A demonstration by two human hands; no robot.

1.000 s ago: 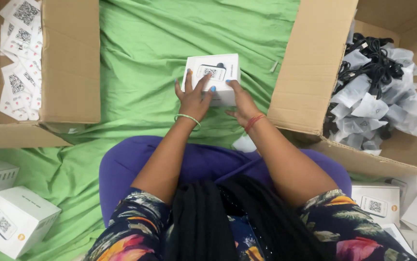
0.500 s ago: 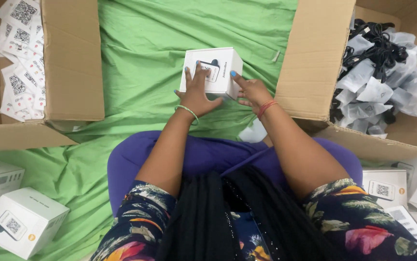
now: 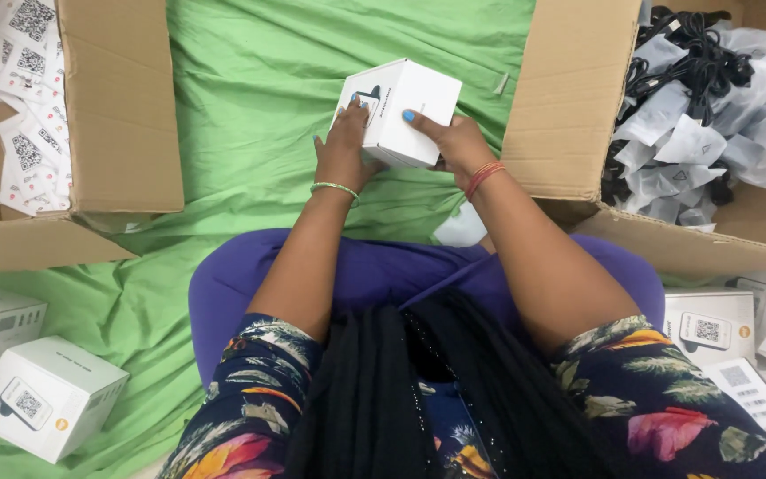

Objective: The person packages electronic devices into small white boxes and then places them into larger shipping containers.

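Palms and most fingers hidden behind the white box [image 3: 405,111]; only a few fingertips show on its faces. Lower body cut off by dark scarf and floral sleeves. Small pale object near the right wrist, half hidden by the arm, cannot be made out.

Box is held up over the green cloth [image 3: 250,106], between two cartons, tilted so one corner points toward the camera. It is a white cardboard cube, lid shut, with a small picture of a device on its left face and fine print on another face.

Left hand [image 3: 340,151] curled around the box's left side, fingers closed on it, thumb on the pictured face. Right hand [image 3: 454,146] grips the right side from below, one finger laid flat across the front face.

Left carton [image 3: 121,106] holds white printed cards, partly cut off. Right carton [image 3: 569,98] holds bagged black cables. More white boxes [image 3: 46,399] lie at lower left and lower right, some cropped by the frame.
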